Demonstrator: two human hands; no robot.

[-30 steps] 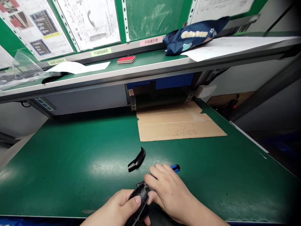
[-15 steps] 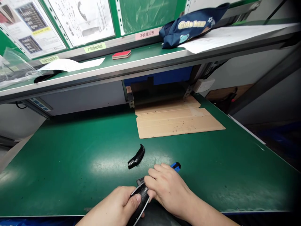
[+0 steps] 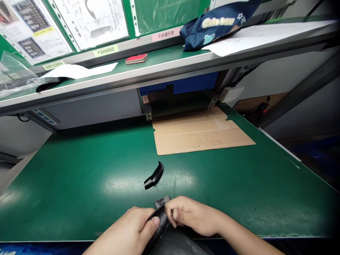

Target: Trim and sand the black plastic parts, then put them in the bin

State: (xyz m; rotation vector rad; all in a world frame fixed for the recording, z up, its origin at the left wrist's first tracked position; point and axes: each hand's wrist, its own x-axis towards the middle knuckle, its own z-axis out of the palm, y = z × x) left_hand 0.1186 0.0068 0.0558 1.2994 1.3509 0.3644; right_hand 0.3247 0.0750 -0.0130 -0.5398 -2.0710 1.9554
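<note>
Whereas a second ago the right hand [image 3: 190,215] lay spread flat on the bench [image 3: 79,184] over a blue-tipped tool, it has now curled closed and drawn in against the upper end of the black curved part [image 3: 160,220]. Its fingertips pinch at the grey tab [image 3: 162,202] there. The blue-tipped tool no longer shows, and whether it sits inside that fist cannot be told. The left hand [image 3: 130,230] keeps its grip on the part at the bench's near edge, thumb pressed along its back. Both hands now bear on the one part, with the work gathered at its far tip. A second curved black piece [image 3: 154,176] lies untouched just beyond the hands, and a cardboard sheet [image 3: 202,136] lies well beyond that.
</note>
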